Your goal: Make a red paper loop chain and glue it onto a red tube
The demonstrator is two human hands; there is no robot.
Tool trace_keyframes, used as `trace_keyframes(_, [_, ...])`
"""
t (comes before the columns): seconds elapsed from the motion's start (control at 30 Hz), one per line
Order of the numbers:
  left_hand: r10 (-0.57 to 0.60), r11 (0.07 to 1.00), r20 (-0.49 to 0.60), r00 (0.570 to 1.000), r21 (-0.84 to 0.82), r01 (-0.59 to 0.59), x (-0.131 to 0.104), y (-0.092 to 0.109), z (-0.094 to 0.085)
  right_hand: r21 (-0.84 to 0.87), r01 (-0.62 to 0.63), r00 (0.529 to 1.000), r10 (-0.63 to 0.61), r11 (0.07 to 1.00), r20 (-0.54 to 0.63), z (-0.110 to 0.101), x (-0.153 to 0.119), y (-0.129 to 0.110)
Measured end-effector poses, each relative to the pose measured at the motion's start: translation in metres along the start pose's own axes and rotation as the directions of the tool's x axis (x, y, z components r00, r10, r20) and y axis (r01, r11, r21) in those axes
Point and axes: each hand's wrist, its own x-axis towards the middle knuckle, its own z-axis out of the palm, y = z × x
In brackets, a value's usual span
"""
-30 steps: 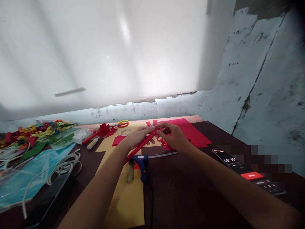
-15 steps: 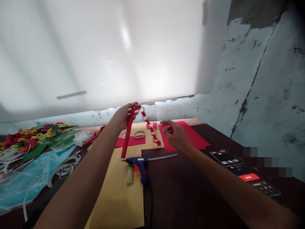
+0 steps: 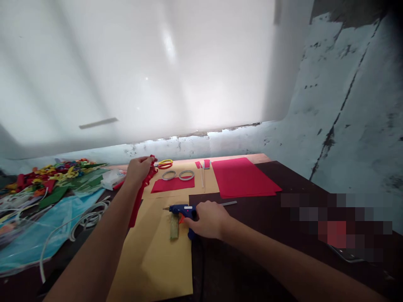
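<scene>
My left hand [image 3: 138, 170] is closed on a red paper strip [image 3: 135, 212], which hangs down behind my forearm. Part of a red paper chain [image 3: 152, 173] shows at the fingers; the rest is hidden by the hand. At the middle of the table, my right hand [image 3: 210, 219] wraps round the handle of a blue glue gun [image 3: 180, 208]. The gun's nozzle points left, above a short pale-green block [image 3: 174, 230]. A clear glue stick [image 3: 229, 203] pokes out behind the gun, to the right of my knuckles.
Red paper sheets [image 3: 244, 178] lie at the back right. Two tape rolls [image 3: 187, 175] rest on a smaller red sheet [image 3: 173, 186], with yellow-handled scissors [image 3: 164, 164] behind. Colourful scraps [image 3: 56, 174], a blue plastic packet [image 3: 53, 230] and a coiled white cable [image 3: 91, 218] fill the left. A phone [image 3: 346, 255] is at right.
My left hand has moved left and lower with the red strip and chain. My right hand has come down from near the red sheets and closed round the glue gun.
</scene>
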Motion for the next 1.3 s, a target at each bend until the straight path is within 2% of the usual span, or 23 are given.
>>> trace_keyframes(0.1, [-0.093, 0.995, -0.006, 0.996, -0.034, 0.093, 0.004, -0.019, 0.0, -0.03, 0.008, 1.0, -0.007, 1.0, 0.027, 0.007, 0.003, -0.009])
trace_keyframes(0.33, [-0.219, 0.948, 0.058, 0.974, -0.222, 0.227, 0.003, -0.03, -0.001, 0.041, -0.044, 0.999, 0.042, 0.998, 0.033, 0.018, 0.008, -0.013])
trace_keyframes(0.6, [-0.227, 0.855, 0.197, 0.954, -0.428, 0.292, -0.003, -0.059, -0.011, 0.108, -0.048, 0.999, 0.047, 0.993, 0.015, 0.025, 0.01, -0.009])
trace_keyframes(0.87, [-0.223, 0.824, 0.23, 0.947, -0.475, 0.31, -0.003, -0.06, -0.012, 0.042, -0.059, 0.998, 0.06, 0.997, -0.012, 0.027, 0.013, -0.013])
trace_keyframes(1.03, [-0.212, 0.822, 0.238, 0.948, -0.482, 0.305, -0.004, -0.062, -0.011, -0.003, -0.11, 0.992, 0.109, 0.994, -0.058, 0.017, 0.023, -0.004])
trace_keyframes(1.13, [-0.203, 0.828, 0.233, 0.951, -0.478, 0.293, -0.004, -0.062, -0.01, 0.021, -0.166, 0.974, 0.167, 0.986, -0.152, 0.004, 0.026, 0.011])
trace_keyframes(1.2, [-0.198, 0.838, 0.232, 0.953, -0.464, 0.287, -0.005, -0.061, -0.008, 0.094, -0.189, 0.943, 0.207, 0.977, -0.26, -0.007, 0.025, 0.023])
trace_keyframes(1.3, [-0.185, 0.856, 0.248, 0.951, -0.435, 0.28, -0.01, -0.055, -0.002, 0.317, -0.164, 0.891, 0.278, 0.934, -0.358, -0.023, 0.023, 0.042])
